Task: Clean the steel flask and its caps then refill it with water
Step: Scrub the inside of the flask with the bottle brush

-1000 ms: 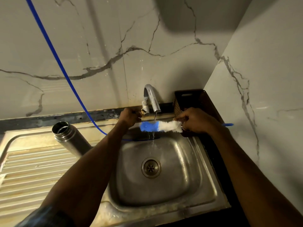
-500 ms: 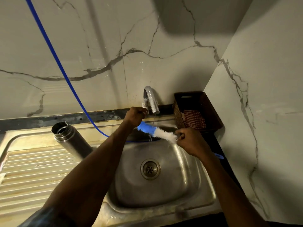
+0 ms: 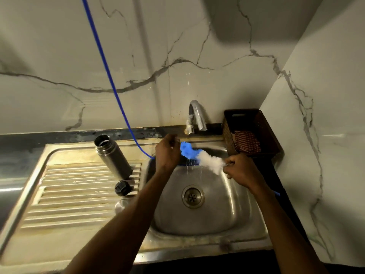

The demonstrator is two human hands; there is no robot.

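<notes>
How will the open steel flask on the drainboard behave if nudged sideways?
The cylindrical steel flask stands upright, tall and narrow, so it probably tips easily. Its base sits on the ridged steel drainboard, likely unsteady. Smooth, possibly wet metal may be slippery.

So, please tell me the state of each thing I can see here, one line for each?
steel flask: upright on the drainboard, open, no cap on.
black cap: off, lying on the drainboard in front of the flask.
bottle brush: held over the basin, dripping.
tap: no water stream visible.
left hand: at the brush's blue end.
right hand: grips the brush by its white end.
basket: holds a striped cloth.
</notes>
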